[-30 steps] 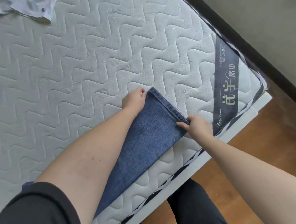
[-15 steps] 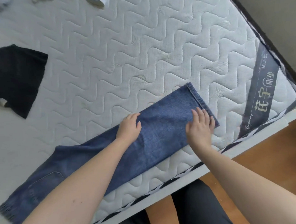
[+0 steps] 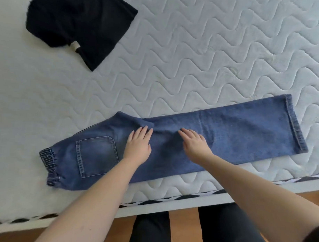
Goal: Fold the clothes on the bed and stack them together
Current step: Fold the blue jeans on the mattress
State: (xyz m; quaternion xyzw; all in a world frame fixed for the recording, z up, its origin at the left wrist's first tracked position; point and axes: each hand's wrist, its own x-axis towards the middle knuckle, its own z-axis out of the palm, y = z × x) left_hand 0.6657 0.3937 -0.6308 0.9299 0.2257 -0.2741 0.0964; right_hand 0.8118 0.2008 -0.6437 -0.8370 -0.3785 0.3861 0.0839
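A pair of blue jeans (image 3: 246, 132) lies flat along the near edge of the white quilted mattress (image 3: 189, 56), folded lengthwise with one leg on the other. The elastic waistband is at the left, the hems at the right, a back pocket faces up. My left hand (image 3: 138, 145) rests flat on the jeans near the crotch, fingers straight. My right hand (image 3: 194, 143) presses flat on the thigh part just to its right. A black garment (image 3: 83, 27) lies crumpled at the far left of the mattress.
The mattress's near edge has a black-and-white trim above a white bed frame (image 3: 158, 206). My dark-trousered legs (image 3: 222, 225) stand against the frame on a wooden floor (image 3: 182, 227).
Both hands slid left along the jeans from the hem end to the crotch and thigh area, staying flat on the denim. The view swung left, so the whole length of the jeans shows.
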